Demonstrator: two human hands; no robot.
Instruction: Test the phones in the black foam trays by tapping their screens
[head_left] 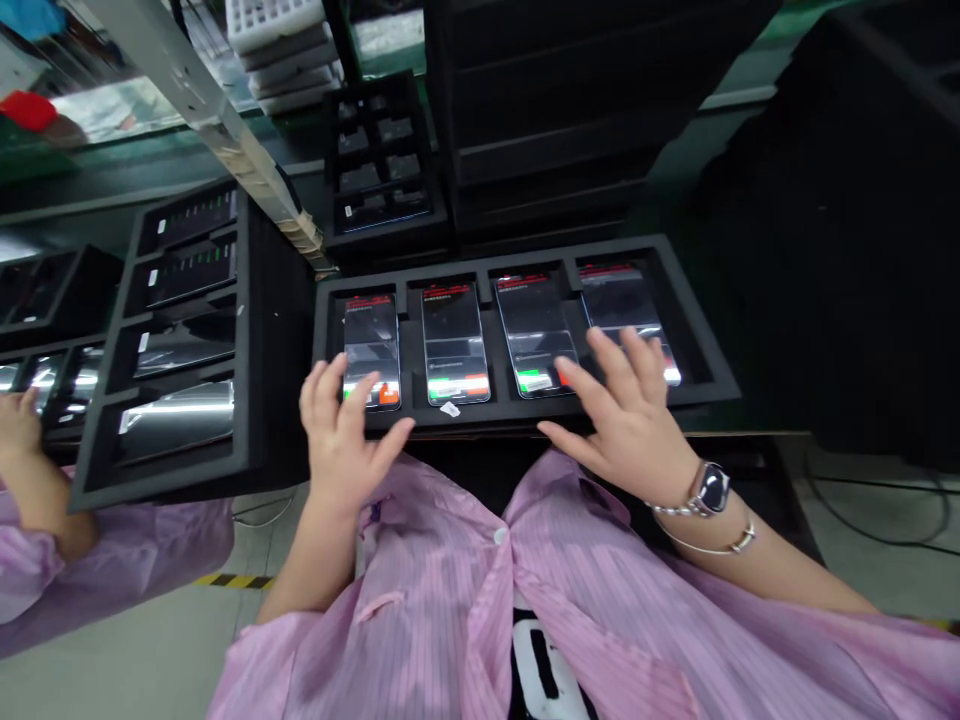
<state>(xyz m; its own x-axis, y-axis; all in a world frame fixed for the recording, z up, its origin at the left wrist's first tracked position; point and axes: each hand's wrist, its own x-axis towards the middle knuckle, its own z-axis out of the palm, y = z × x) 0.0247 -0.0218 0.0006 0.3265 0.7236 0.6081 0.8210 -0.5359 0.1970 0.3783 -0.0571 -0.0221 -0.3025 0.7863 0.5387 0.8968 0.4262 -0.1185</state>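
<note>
A black foam tray [682,330] lies before me with several smartphones in its slots, screens up and lit with red text at the top. My left hand [341,440] is open over the leftmost phone [371,330], fingers spread near its lower end. Beside it lies a second phone [454,330] that neither hand covers. My right hand [630,420], with a watch on the wrist, is open above the third phone [536,320] and the rightmost phone [619,295], partly hiding both. Whether any fingertip touches a screen I cannot tell. A small white label [450,409] sits at the tray's front edge.
At left, a stack of black foam trays [251,400] holds more phones. Another person's hand [19,425] is at far left. Behind stand a smaller black tray [330,195], a tall dark stack [540,100] and a taped metal post [247,150]. Dark stacked material [862,250] stands at right.
</note>
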